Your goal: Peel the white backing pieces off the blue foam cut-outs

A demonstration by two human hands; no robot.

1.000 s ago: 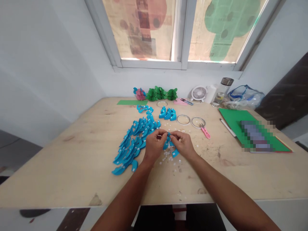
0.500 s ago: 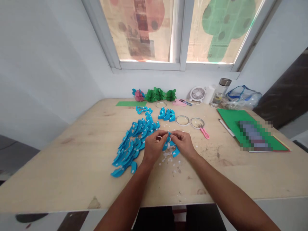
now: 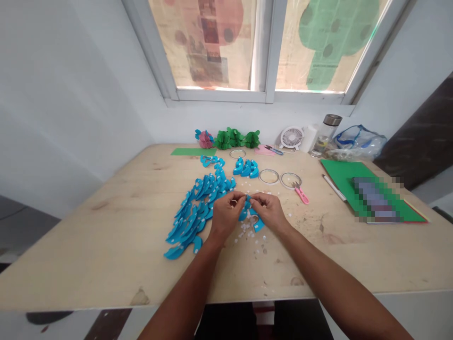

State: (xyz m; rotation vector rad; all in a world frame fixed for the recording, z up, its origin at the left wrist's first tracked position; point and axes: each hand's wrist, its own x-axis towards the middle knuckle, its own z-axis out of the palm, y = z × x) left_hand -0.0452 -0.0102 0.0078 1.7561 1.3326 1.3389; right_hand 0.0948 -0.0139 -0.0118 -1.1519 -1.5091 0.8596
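Observation:
My left hand [image 3: 227,211] and my right hand [image 3: 269,210] meet over the middle of the table, both pinching a small blue paper piece [image 3: 248,198] between thumbs and fingers. Part of that piece is hidden by the fingers. Below the hands lies another blue piece [image 3: 258,225] with a white square on it, beside scattered white paper bits [image 3: 244,230]. Left of my left hand spreads a large pile of curved blue pieces [image 3: 191,219], many with white squares. A smaller blue group [image 3: 245,168] sits beyond the hands.
Tape rolls [image 3: 269,176] and pink snips [image 3: 300,193] lie beyond my right hand. At the back stand green paper shapes [image 3: 233,138], a small fan [image 3: 292,137] and a bottle [image 3: 326,136]. Green sheets [image 3: 339,170] and a white pen [image 3: 334,188] are on the right.
The view has shifted very slightly. Both hands keep their pinch on the blue piece, with only a tiny movement of the fingers.

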